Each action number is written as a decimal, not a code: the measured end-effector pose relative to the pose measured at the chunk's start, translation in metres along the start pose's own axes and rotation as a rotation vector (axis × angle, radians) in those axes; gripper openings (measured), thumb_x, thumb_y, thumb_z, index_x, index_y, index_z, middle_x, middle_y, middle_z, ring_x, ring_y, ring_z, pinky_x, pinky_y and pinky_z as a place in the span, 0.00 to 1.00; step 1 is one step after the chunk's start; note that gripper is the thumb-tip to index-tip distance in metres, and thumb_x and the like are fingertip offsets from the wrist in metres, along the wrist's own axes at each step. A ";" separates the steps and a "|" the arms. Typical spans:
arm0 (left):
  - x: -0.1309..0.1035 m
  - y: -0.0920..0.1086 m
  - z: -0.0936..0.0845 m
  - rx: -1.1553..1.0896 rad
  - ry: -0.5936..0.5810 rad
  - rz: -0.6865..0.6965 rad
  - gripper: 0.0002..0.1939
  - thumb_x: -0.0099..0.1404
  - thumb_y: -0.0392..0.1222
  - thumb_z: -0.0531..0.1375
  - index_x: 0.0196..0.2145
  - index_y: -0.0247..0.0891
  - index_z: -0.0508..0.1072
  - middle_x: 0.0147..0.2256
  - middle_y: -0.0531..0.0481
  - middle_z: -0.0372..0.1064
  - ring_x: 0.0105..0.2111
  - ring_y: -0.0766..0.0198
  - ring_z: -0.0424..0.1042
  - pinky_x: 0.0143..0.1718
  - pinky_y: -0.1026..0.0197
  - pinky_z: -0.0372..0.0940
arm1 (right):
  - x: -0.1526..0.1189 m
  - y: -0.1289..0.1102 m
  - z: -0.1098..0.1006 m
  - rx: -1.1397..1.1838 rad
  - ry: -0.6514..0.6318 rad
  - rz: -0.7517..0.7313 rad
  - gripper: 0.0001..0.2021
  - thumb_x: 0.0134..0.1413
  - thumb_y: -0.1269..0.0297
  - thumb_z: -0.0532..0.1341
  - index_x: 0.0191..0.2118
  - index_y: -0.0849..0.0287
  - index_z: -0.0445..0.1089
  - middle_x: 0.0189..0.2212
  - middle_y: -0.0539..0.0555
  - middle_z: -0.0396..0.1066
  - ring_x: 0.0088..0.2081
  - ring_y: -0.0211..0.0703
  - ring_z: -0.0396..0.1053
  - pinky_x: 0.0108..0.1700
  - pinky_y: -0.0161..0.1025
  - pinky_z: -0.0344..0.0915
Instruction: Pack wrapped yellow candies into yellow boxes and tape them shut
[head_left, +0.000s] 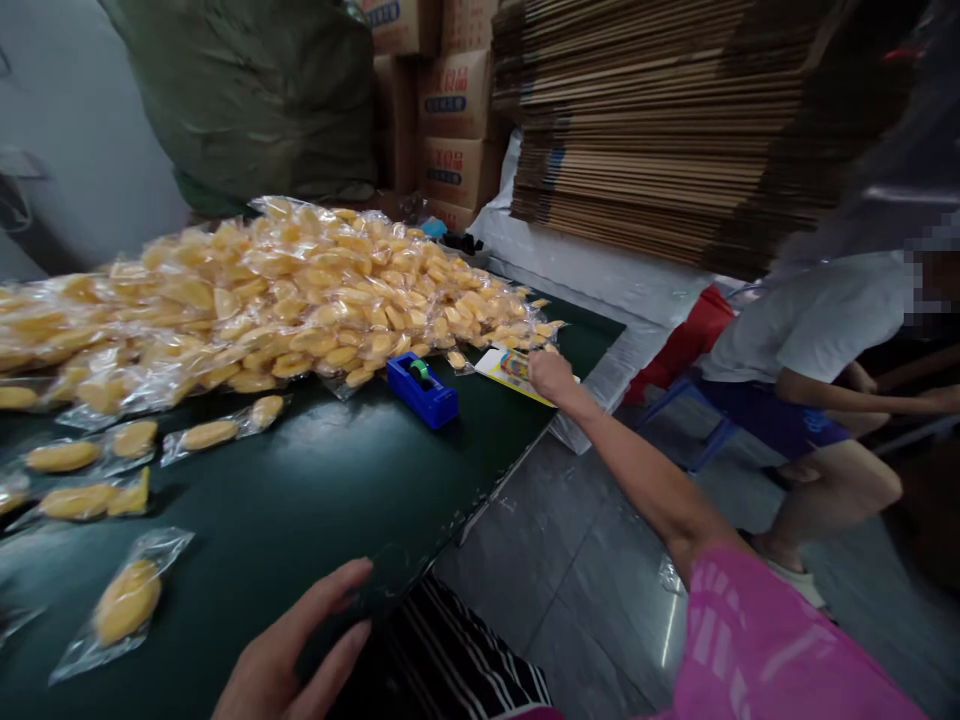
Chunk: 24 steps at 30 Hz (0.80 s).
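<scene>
Right arm [652, 480]: extended. Right hand [551, 376]: curled over the printed card [507, 368], which lies on the bench [300, 500] near the blue tape dispenser [436, 402]; fingertips hidden, whether this grip pinches cannot be told. Left hand [300, 640]: grip spread near the bench edge, wrist cut off below.

Room interior: pale wall [67, 110], grey tiled floor [540, 560].
Table [292, 500], dark green top, worn edge; blue seat [670, 400], right, partly hidden; printed cartons [454, 95], stacked, rear; flattened cardboard [645, 130], tall pile above white sheeting [600, 290], right rear; large olive-green bundle [262, 100], left rear; streak of reflected light [670, 630] on floor.
</scene>
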<state>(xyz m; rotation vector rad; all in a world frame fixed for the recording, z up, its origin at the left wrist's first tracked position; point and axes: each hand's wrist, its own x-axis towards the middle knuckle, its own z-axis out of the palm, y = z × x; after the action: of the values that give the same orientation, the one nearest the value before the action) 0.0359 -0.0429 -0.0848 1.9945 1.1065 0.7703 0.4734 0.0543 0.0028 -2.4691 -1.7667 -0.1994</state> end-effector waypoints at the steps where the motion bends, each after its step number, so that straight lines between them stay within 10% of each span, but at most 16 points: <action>1: 0.006 0.012 0.001 -0.142 -0.030 -0.093 0.19 0.61 0.56 0.63 0.50 0.56 0.78 0.49 0.51 0.79 0.47 0.47 0.79 0.47 0.51 0.76 | -0.010 -0.004 -0.010 0.001 0.043 -0.013 0.13 0.67 0.63 0.59 0.52 0.65 0.70 0.49 0.61 0.72 0.48 0.50 0.73 0.50 0.52 0.72; 7: 0.049 0.064 0.018 -1.067 0.097 -0.394 0.32 0.53 0.56 0.71 0.55 0.45 0.75 0.56 0.39 0.72 0.57 0.40 0.71 0.43 0.47 0.77 | -0.113 -0.096 0.000 0.129 0.122 -0.555 0.20 0.64 0.76 0.52 0.57 0.63 0.69 0.58 0.64 0.69 0.60 0.52 0.66 0.62 0.50 0.63; 13: 0.026 0.035 -0.001 -1.123 0.520 -0.560 0.21 0.44 0.39 0.75 0.37 0.36 0.80 0.34 0.49 0.81 0.30 0.62 0.78 0.31 0.65 0.74 | -0.187 -0.185 0.018 0.452 0.165 -1.179 0.16 0.64 0.65 0.59 0.52 0.69 0.70 0.51 0.68 0.74 0.51 0.59 0.72 0.52 0.55 0.71; 17: -0.017 0.023 -0.026 -1.081 0.581 -0.590 0.23 0.45 0.39 0.75 0.42 0.37 0.79 0.38 0.47 0.82 0.34 0.56 0.79 0.37 0.59 0.75 | -0.163 -0.196 0.003 0.722 0.050 -1.032 0.26 0.59 0.53 0.65 0.57 0.65 0.67 0.56 0.68 0.70 0.57 0.61 0.68 0.58 0.57 0.66; 21: -0.035 0.015 -0.049 -0.955 0.540 -0.570 0.27 0.46 0.45 0.74 0.45 0.36 0.77 0.41 0.43 0.80 0.38 0.50 0.79 0.40 0.52 0.75 | -0.143 -0.208 0.013 0.998 -0.610 -0.857 0.13 0.59 0.62 0.61 0.47 0.61 0.71 0.42 0.57 0.78 0.41 0.49 0.77 0.42 0.43 0.73; 24: -0.043 0.010 -0.064 -0.447 0.776 -0.470 0.26 0.54 0.46 0.69 0.50 0.40 0.73 0.48 0.42 0.76 0.46 0.49 0.76 0.47 0.48 0.73 | -0.149 -0.220 0.020 1.080 -0.735 -0.808 0.07 0.59 0.64 0.59 0.37 0.61 0.72 0.35 0.53 0.78 0.36 0.44 0.76 0.35 0.36 0.71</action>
<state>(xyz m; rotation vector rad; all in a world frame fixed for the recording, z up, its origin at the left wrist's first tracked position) -0.0284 -0.0656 -0.0474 0.9977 1.5743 1.4245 0.2190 -0.0104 -0.0406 -1.0224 -2.1122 1.3525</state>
